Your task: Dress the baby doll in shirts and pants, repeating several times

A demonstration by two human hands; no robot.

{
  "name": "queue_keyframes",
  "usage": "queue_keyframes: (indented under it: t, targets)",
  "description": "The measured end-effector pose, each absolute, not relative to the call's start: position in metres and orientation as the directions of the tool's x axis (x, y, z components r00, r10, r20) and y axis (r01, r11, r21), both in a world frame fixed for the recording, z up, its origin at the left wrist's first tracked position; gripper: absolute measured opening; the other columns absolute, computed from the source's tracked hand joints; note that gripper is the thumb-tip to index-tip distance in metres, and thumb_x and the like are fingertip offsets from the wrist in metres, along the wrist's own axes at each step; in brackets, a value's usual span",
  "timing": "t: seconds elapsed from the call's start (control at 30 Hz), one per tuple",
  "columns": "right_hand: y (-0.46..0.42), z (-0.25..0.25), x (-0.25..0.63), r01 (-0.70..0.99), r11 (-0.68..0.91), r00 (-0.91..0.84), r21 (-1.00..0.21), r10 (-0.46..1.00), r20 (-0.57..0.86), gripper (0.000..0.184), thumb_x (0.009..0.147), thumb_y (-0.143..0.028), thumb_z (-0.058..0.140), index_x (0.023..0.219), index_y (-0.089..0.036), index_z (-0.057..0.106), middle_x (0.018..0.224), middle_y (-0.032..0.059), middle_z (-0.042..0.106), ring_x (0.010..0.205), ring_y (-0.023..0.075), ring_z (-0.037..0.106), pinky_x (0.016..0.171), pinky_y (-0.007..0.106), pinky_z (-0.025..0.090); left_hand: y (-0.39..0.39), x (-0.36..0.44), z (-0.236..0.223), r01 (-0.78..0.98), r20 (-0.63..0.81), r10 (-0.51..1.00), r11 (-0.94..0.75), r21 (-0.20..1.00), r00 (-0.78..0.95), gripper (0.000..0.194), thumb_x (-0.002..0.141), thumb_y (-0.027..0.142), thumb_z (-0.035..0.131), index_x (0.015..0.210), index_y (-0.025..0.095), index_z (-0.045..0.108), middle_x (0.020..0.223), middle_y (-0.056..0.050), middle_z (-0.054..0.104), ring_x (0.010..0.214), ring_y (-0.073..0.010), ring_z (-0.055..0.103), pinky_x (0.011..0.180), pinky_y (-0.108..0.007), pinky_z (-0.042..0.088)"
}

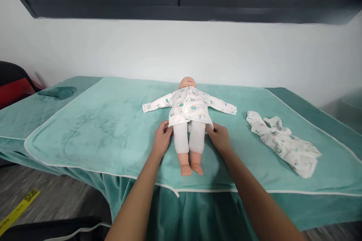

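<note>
A baby doll [188,83] lies on its back in the middle of the table, its head toward the wall and its bare feet toward me. It wears a white printed baby shirt [195,105] with both sleeves spread out sideways. White cloth covers its legs. My left hand [163,135] pinches the shirt's lower hem at the left corner. At the right corner of the same hem, my right hand [219,135] has its fingers closed on the cloth. The fingertips of both hands are partly hidden by the fabric.
A crumpled white printed baby garment [285,145] lies to the right on the green padded cover [98,131] with white piping. Behind the table stands a white wall [127,49] below a dark window frame [113,6]. A black and red object [17,86] is at the far left.
</note>
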State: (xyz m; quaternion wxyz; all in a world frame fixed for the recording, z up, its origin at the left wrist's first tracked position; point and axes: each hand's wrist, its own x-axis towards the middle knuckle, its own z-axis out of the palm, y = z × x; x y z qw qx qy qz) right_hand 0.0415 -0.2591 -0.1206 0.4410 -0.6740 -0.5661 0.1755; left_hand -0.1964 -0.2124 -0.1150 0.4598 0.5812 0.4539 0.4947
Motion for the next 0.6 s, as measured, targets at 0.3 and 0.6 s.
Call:
queue_keyframes:
  t: [0.3,0.6]
  targets:
    - [-0.277,-0.131,0.035,0.765,-0.032,0.347,-0.643,0.862,0.37,0.038,0.089,-0.041,0.046,0.059,-0.019,0.046,0.065,0.0006,0.051,0.064,0.0147,0.044,0.063,0.028,0.029,-0.217,-0.197,-0.119,0.266,0.235,0.972,-0.224,0.938,-0.01,0.019,0.077,0.015,0.05,0.093,0.019,0.061,0.082,0.001,0.065,0.08,-0.0166,0.058,0.074,-0.027,0.043]
    - [-0.282,-0.138,0.038,0.717,-0.119,0.52,-0.687,0.748,0.412,0.028,0.084,-0.032,0.049,0.104,-0.019,0.063,0.1,0.0077,0.059,0.077,0.0189,0.054,0.074,0.034,0.041,-0.217,-0.198,-0.121,0.361,0.265,0.962,-0.222,0.906,-0.073,0.02,0.082,0.017,0.048,0.098,0.021,0.058,0.075,0.003,0.061,0.071,-0.0155,0.056,0.068,-0.027,0.041]
